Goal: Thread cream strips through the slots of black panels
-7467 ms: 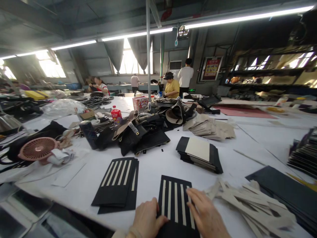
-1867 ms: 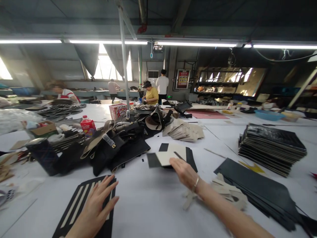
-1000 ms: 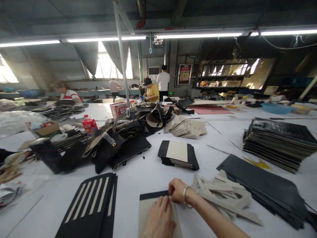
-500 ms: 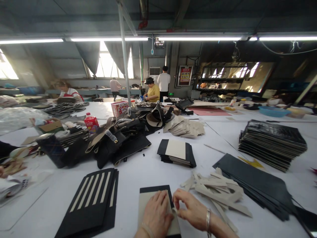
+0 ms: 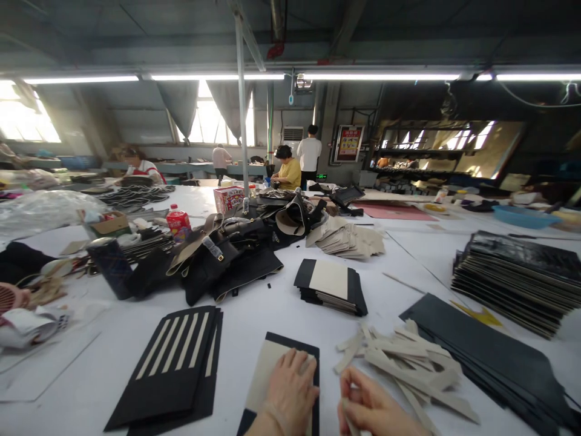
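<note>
My left hand lies flat on a black panel with a beige backing sheet at the table's near edge. Just right of the panel, my right hand is closed on a thin pale strip. A loose heap of peeled beige strips lies to the right of my hands. Left of the panel sits a stack of black panels with pale stripes. Farther back is a stack of black panels with beige sheets.
Black sheets and a tall black stack fill the right side. Bags and straps, a red bottle and a cardboard pile crowd the table's middle. Several people work at the far end.
My right hand brought a panel from the far stack to the near edge. My left hand came onto it, and my right hand has pulled a strip off to the right.
</note>
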{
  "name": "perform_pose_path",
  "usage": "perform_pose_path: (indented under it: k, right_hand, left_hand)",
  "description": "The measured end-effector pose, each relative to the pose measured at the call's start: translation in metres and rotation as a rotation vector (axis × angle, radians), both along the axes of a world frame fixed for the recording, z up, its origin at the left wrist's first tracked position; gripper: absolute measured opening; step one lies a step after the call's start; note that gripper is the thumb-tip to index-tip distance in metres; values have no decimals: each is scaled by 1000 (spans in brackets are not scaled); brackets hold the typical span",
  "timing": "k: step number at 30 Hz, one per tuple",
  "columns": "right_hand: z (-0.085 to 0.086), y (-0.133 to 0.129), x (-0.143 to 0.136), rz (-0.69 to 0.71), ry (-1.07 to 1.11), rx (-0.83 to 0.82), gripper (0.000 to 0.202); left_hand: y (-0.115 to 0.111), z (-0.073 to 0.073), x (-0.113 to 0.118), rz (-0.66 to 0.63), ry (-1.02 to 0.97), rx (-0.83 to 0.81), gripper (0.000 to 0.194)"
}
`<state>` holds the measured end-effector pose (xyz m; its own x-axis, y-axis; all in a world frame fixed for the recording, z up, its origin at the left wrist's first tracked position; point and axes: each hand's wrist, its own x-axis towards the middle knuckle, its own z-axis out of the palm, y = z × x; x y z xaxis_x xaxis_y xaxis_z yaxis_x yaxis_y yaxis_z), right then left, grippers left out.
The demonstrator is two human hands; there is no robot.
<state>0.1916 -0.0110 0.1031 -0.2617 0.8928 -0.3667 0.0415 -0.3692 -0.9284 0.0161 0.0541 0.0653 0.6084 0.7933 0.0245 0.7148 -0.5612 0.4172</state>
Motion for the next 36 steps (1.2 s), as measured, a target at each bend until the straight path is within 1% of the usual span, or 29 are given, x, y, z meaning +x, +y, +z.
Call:
perform_pose_path:
  k: [1, 3, 5, 6, 8, 10, 12, 15, 17, 19, 22, 24, 26, 28, 30, 31, 32, 35, 36]
  right_hand:
    - [0, 17, 1, -54, -70, -29, 25]
    - [-5, 52, -3, -120, -347, -18, 20]
    - [-12, 82, -12, -101, -635, 72, 14]
    - [-15, 94, -17, -72, -733, 119, 10]
    - [-22, 110, -27, -12, -815, 173, 8]
    - [-26, 119, -34, 33, -853, 171, 7]
    - [-27, 124, -37, 78, -895, 160, 6]
    - [-24, 132, -38, 161, -936, 108, 8]
    - [-22, 135, -39, 208, -952, 73, 10]
    - [-19, 134, -44, 233, -960, 60, 11]
    - [-15, 118, -52, 244, -933, 101, 9]
    - [-12, 103, -56, 249, -883, 147, 8]
    - [-7, 91, -57, 241, -840, 161, 8]
    - [-4, 86, -53, 198, -830, 141, 7]
    - [-3, 88, -48, 124, -841, 141, 6]
    - [-4, 89, -45, 90, -845, 150, 7]
    - [-6, 90, -43, 63, -847, 162, 9]
    - [-15, 89, -40, 21, -841, 184, 11]
    - [-18, 87, -40, 13, -838, 192, 8]
  left_hand:
    - [-4, -6, 3, 44, -18, -1, 45]
    - [-8, -18, 7, 101, -58, -13, 50]
    - [-9, -30, 7, 120, -78, -37, 55]
    - [-8, -35, 7, 125, -78, -48, 57]
    - [-7, -42, 6, 132, -74, -62, 62]
    - [-5, -45, 7, 135, -77, -65, 64]
    - [-5, -44, 7, 148, -88, -61, 66]
    - [-7, -38, 8, 167, -111, -53, 65]
    - [-9, -35, 8, 188, -143, -38, 64]
    - [-10, -33, 9, 204, -172, -28, 63]
    - [-12, -29, 11, 213, -165, -58, 61]
    - [-11, -23, 12, 215, -161, -85, 65]
    - [-12, -17, 8, 191, -170, -92, 70]
    - [-16, -16, 1, 119, -176, -43, 72]
    - [-25, -24, -10, 59, -170, 90, 71]
    - [-33, -31, -15, 47, -161, 179, 70]
    - [-42, -40, -19, 63, -148, 275, 64]
    - [-70, -63, -27, 207, -109, 542, 35]
    - [-78, -68, -27, 262, -106, 613, 33]
